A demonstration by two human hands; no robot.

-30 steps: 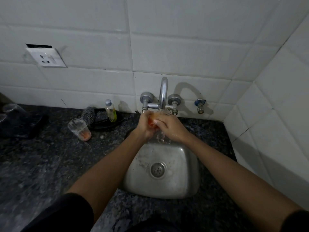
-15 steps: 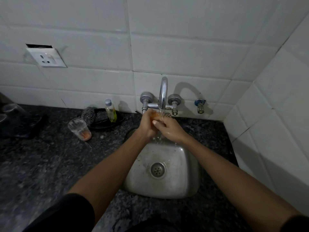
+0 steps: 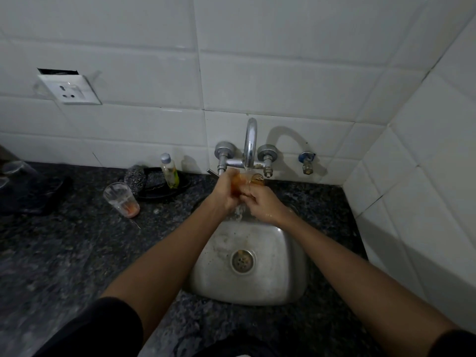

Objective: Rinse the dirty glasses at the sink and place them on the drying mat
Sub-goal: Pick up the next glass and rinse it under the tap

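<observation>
White wall tiles back a dark speckled countertop with a steel sink set at frame centre. Water runs from the tap onto a glass with orange residue, held just above the sink's far edge. Left hand grips the glass with fingers curled round it; right hand pinches its lower part with fingers pressed together. A second dirty glass stands tilted at centre left, beside a dark tray holding a small bottle and a scrubber.
</observation>
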